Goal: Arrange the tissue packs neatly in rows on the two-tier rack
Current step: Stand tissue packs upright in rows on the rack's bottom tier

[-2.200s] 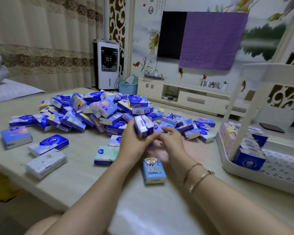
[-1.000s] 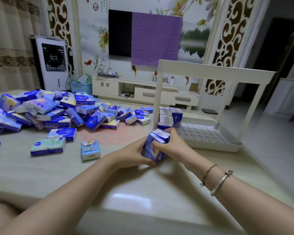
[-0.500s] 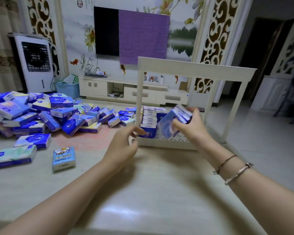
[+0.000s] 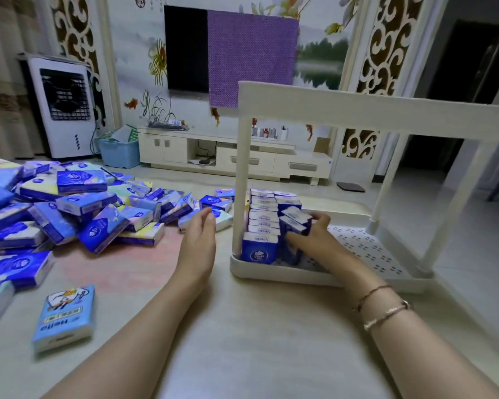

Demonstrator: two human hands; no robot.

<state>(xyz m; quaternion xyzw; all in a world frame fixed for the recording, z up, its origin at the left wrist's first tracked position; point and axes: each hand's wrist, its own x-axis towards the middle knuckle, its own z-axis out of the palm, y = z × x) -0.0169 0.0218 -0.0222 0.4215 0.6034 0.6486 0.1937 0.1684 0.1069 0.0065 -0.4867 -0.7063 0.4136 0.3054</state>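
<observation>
Held packs: a small stack of blue tissue packs (image 4: 295, 226) now stands inside the lower tier of the two-tier rack (image 4: 274, 273), at the near left corner, touching the finished first row (image 4: 262, 223); half a second ago it was in the air in front of the rack
Right hand: the right hand (image 4: 314, 240) grips that stack, fingers (image 4: 319, 218) curled round its far side, thumb along the near side
Left hand: the left hand (image 4: 198, 243) has let go and hovers at 9 o'clock from the rack, fingers straight and slightly apart, holding nothing
Meaning: a second row appears to be starting beside the first; most of the lower tier and, as far as can be seen, the upper tier wait to be filled
Supply: the loose pile (image 4: 78, 211) lies on the table (image 4: 257, 341) at 9 to 10 o'clock from the rack
Writing: the front pack of the row (image 4: 259, 250) bears a round white logo and a word too blurred to read; a light blue pack (image 4: 65, 318) at 8 o'clock reads "Hello", with a cartoon figure
</observation>
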